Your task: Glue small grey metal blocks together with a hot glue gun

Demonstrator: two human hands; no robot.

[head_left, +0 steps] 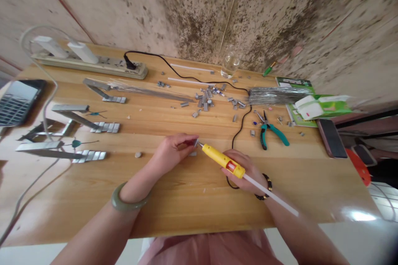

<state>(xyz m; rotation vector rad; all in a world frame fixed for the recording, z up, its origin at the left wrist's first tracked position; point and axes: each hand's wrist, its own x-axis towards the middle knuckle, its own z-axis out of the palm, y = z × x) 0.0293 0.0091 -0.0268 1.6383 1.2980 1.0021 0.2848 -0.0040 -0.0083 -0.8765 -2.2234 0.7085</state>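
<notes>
A yellow hot glue gun (217, 157) is held in my right hand (247, 172), with a white glue stick (270, 194) jutting from its rear. Its nozzle points left and meets a small grey metal piece (196, 143). Thumb and fingers of my left hand (172, 149) pinch that piece just above the table. Below it on the wood lies another small grey piece (193, 154), partly hidden by the fingertips. Farther back is a scattered pile of similar grey pieces (205, 101).
Teal-handled pliers (273, 132) lie at right, near a bundle of metal wires (276, 95) and a phone (332, 138). Bent metal strips with segmented ends (90, 156) stand at left. A power strip (108, 66), black cord (241, 126) and drinking glass (230, 66) are toward the wall.
</notes>
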